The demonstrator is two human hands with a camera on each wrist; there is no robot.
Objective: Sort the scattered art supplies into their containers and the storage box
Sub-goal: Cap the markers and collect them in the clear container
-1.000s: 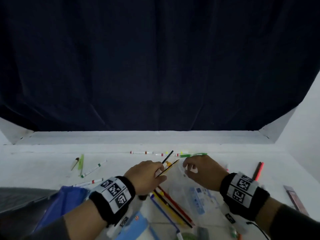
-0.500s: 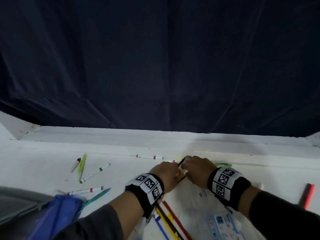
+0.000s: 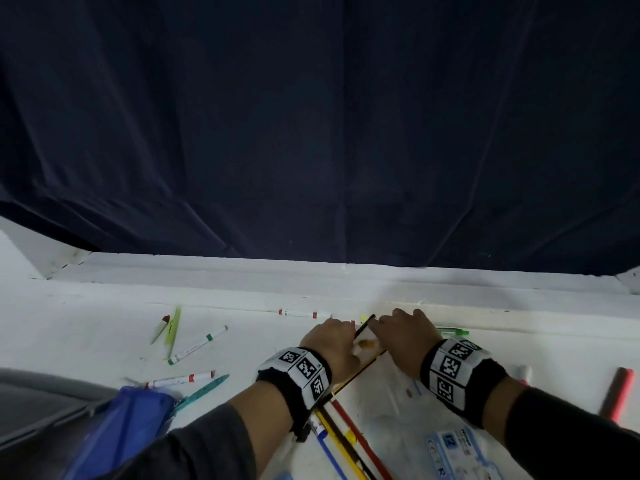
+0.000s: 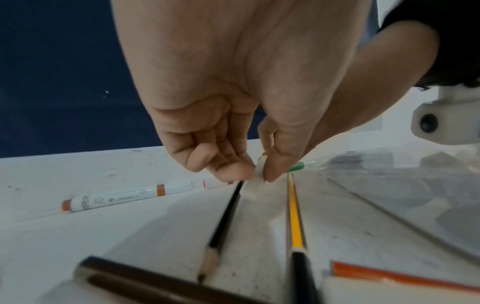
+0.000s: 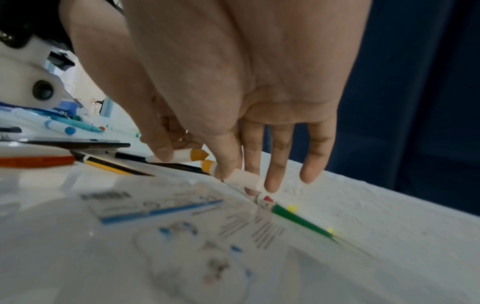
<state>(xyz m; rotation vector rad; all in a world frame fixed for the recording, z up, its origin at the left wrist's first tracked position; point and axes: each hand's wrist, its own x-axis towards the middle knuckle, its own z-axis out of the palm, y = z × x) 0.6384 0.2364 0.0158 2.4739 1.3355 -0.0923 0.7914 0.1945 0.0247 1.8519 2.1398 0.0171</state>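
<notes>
My left hand (image 3: 346,337) and right hand (image 3: 384,327) sit close together near the table's back edge. In the left wrist view my left hand (image 4: 255,176) pinches the end of a white marker (image 4: 253,189) between thumb and fingertips. A black pencil (image 4: 226,216) and a yellow-black pencil (image 4: 294,216) lie below it. In the right wrist view my right hand (image 5: 192,162) pinches an orange-tipped white marker (image 5: 187,154) with thumb and index finger. A second orange-banded marker (image 5: 241,176) lies under its straight fingers. A green pen (image 5: 298,220) lies beyond.
A clear plastic bag (image 3: 415,410) lies under my right wrist. Several pencils (image 3: 346,434) lie near my left wrist. A blue pouch (image 3: 131,420), markers (image 3: 197,344) and a teal pen (image 3: 204,393) are at the left. A red pen (image 3: 618,393) lies at the right.
Both hands have moved away from me toward the table's back edge and drawn closer together. The head view has shifted with them.
</notes>
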